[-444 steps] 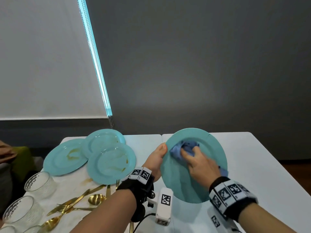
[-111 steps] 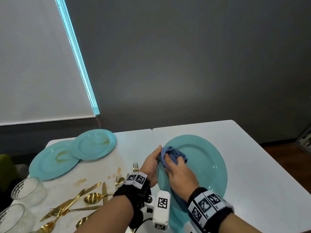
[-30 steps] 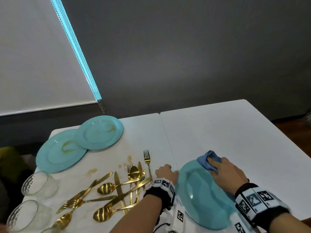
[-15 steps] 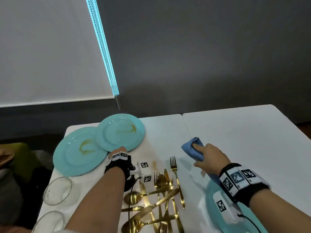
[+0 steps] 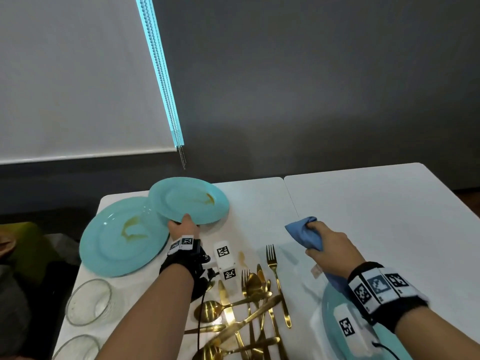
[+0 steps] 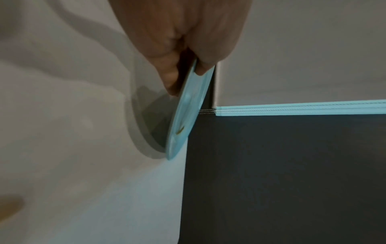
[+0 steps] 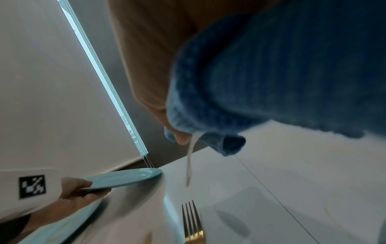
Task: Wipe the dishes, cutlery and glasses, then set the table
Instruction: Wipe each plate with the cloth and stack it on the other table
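My left hand grips the near rim of a turquoise plate with a brown smear; thumb on top, fingers under, its near edge lifted off the white table. The same plate shows edge-on in the left wrist view and tilted in the right wrist view. A second stained plate lies partly under it. My right hand holds a bunched blue cloth above the table. A third turquoise plate lies under my right wrist.
Several gold forks, spoons and knives lie in a heap between my arms; one fork shows in the right wrist view. Two glass bowls stand at the near left. Brown spots mark the table. A dark wall stands behind.
My left hand has reached forward and taken hold of the stained plate's rim, lifting it. My right hand with the cloth has stayed above the table, off the wiped plate.
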Demonstrator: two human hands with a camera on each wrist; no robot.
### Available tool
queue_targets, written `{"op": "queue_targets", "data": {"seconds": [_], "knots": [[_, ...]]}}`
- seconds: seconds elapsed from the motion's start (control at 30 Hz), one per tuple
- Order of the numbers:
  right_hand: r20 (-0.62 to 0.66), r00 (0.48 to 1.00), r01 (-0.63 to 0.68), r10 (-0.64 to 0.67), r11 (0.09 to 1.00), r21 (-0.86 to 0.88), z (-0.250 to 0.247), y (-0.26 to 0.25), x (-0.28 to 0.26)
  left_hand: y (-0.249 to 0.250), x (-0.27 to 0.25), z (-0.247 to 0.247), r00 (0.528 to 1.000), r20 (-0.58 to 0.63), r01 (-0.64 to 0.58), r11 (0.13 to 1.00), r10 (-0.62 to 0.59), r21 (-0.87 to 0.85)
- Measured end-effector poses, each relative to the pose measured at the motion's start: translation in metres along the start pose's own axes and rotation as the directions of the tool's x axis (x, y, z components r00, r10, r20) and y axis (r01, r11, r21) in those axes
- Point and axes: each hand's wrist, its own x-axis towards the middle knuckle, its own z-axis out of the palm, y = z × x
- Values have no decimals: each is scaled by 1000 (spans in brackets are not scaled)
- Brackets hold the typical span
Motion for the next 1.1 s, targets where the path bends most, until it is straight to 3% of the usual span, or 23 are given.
{"op": "queue_targets", "data": {"seconds": [0.2, 0.37, 0.5, 0.57, 0.63, 0.73, 0.8, 0.87, 1.0, 1.03, 1.1], "knots": [[-117, 991, 65, -59, 997, 48, -31, 3, 0, 14, -46, 5, 984, 154, -58, 976, 92, -209], [-218, 969, 114, -114, 993, -12, -50, 3, -4, 8, -107, 21, 936, 344, 12, 968, 77, -249], [-147, 946, 279, -288, 957, -79, -33, -3, -37, -7, -152, 35, 893, 445, 22, 979, 72, -202], [-86, 934, 329, -348, 927, -179, -28, 9, -57, -11, -169, 37, 875, 475, -39, 991, 97, -131], [-67, 949, 278, -309, 916, -289, -38, 34, -68, -16, -183, 34, 852, 504, -108, 990, 141, -94], [-144, 975, 108, -170, 925, -363, -66, 75, -65, -31, -207, 31, 797, 570, -187, 979, 200, -82], [-255, 959, 48, -124, 958, -283, -72, 85, -62, -42, -230, 36, 747, 628, -238, 970, 218, -54], [-289, 944, 101, -157, 975, -199, -63, 79, -69, -50, -245, 46, 716, 659, -276, 961, 230, -35], [-10, 926, 360, -378, 890, -280, -22, 83, -114, -53, -246, 57, 714, 646, -354, 935, 268, 4], [44, 921, 380, -387, 866, -324, -22, 94, -122, -53, -244, 56, 718, 644, -355, 935, 263, 15], [75, 954, 296, -291, 868, -399, -40, 122, -122, -53, -245, 54, 720, 647, -351, 936, 251, 27]]}}
